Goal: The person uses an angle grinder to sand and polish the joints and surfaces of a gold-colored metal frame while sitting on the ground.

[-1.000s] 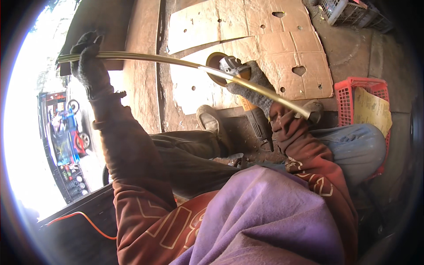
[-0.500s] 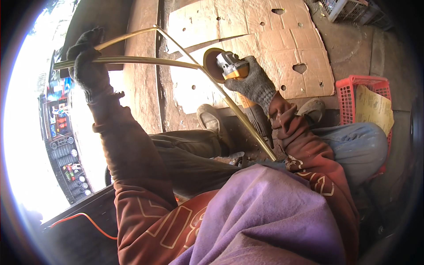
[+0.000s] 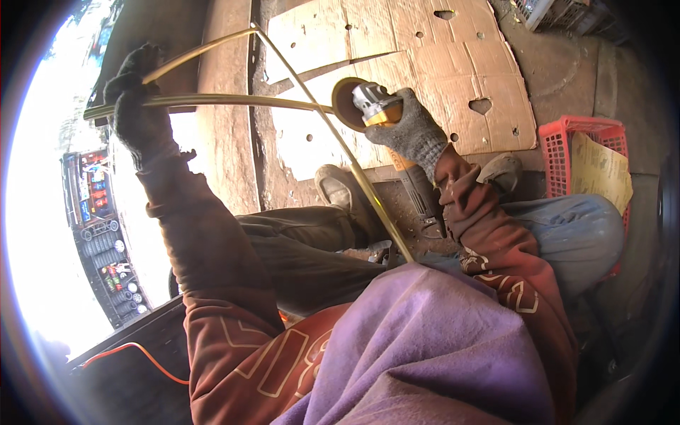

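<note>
My gloved left hand (image 3: pixel 138 106), at the upper left, is closed round two bars of a gold-coloured metal frame (image 3: pixel 377 205). The frame bends at a corner near the top, and its long bar slants down toward my lap. My right hand (image 3: pixel 414 131), in a grey knit glove, is wrapped round the front of an angle grinder (image 3: pixel 416 185) with a yellow and black body. The grinder's round disc (image 3: pixel 346 104) stands beside the spot where the bars cross; whether it touches the metal I cannot tell.
Flattened cardboard (image 3: pixel 453 78) with holes lies on the ground ahead. A red plastic crate (image 3: pixel 556 156) holding a yellowish sheet (image 3: pixel 601 173) stands at the right. A grey crate (image 3: pixel 559 15) is at the far right. An orange cord (image 3: pixel 152 358) runs at the lower left.
The long bar's near end has swung left, away from my right forearm. My right hand and the grinder have shifted slightly right; my left hand has moved slightly left.
</note>
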### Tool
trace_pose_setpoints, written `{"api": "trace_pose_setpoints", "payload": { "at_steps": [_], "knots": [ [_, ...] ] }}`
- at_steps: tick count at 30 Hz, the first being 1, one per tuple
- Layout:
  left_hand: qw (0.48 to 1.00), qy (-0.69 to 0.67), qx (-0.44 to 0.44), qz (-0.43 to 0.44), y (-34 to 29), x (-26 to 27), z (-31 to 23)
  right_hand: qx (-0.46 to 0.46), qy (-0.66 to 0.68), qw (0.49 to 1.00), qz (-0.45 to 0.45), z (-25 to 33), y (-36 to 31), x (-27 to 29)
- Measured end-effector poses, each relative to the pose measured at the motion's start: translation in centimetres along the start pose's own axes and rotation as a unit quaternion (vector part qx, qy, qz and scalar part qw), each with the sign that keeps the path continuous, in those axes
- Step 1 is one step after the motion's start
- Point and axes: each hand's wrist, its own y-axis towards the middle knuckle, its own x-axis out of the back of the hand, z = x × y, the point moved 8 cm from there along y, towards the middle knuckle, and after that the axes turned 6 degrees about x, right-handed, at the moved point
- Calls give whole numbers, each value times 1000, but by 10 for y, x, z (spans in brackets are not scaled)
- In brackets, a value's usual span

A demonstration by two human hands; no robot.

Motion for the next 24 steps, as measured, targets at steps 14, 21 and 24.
{"api": "trace_pose_setpoints", "payload": {
  "at_steps": [14,21,24],
  "knots": [
    [997,-64,38,11,2,19,21,-104,33,994,-7,-72,-20,-7],
    [905,395,-160,-5,-18,31,-18,19,87,995,36,-29,-12,-48],
    [989,100,50,-98,4,34,11,58,75,995,-17,-36,-11,-26]
  ]
}}
